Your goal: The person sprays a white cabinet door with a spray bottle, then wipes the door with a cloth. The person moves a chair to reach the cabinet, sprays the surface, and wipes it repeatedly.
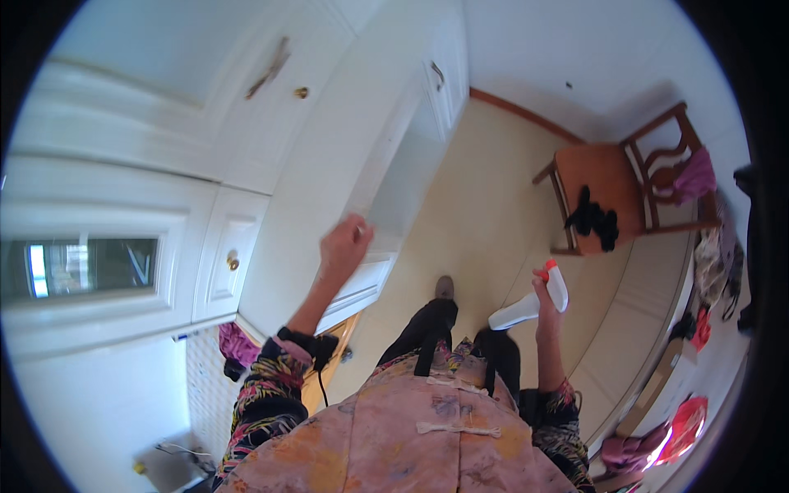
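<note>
My right hand (543, 296) grips a white plastic spray bottle (516, 311) with a red nozzle near its neck, low over the floor to the right of my legs. My left hand (346, 241) is raised beside a white cabinet (308, 215), its fingers curled and slightly blurred; nothing can be made out in it, and I cannot tell whether it touches the cabinet. A dark band with a small device and cable sits at my left wrist.
A wooden chair (601, 166) stands at the right, with a black item (593, 219) on its seat and a purple cloth (696, 175) over its back. White cabinet doors with handles line the left. Cloths and a red bag (685, 428) lie along the right edge.
</note>
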`<action>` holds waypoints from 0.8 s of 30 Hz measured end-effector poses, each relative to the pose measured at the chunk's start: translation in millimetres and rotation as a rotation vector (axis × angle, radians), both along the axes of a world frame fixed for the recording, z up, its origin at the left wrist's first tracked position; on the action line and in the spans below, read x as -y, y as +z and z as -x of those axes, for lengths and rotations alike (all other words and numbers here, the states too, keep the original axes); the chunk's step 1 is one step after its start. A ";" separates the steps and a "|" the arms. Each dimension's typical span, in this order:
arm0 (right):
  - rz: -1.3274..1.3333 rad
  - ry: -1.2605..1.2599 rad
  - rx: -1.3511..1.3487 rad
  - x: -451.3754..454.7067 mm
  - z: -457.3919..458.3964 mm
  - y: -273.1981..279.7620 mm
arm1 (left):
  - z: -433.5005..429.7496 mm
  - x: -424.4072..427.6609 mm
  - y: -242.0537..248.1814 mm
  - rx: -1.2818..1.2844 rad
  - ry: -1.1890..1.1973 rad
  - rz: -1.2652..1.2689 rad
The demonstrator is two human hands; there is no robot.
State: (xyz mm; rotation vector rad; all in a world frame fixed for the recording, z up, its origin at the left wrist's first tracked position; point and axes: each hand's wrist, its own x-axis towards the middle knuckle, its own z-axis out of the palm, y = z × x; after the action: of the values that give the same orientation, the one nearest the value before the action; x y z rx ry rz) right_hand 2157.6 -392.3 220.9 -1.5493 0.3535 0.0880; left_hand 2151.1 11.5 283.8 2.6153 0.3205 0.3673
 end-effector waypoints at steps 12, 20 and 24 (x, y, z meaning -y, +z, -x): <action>-0.141 0.656 0.068 -128.0 76.2 41.9 | 192.9 110.8 -66.6 -0.106 -0.280 0.473; -0.154 1.152 -0.139 -272.9 85.2 -3.7 | 205.9 52.8 -142.1 -0.068 0.026 0.633; -0.189 1.501 -0.067 -325.3 94.6 -42.9 | 229.4 12.7 -187.0 0.015 0.163 0.664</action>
State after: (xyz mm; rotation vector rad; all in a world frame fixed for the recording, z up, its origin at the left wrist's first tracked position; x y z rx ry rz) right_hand 2063.0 -67.0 178.0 -1.3152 -0.8101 1.2848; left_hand 1921.7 -1.1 96.8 1.9415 0.5460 0.2728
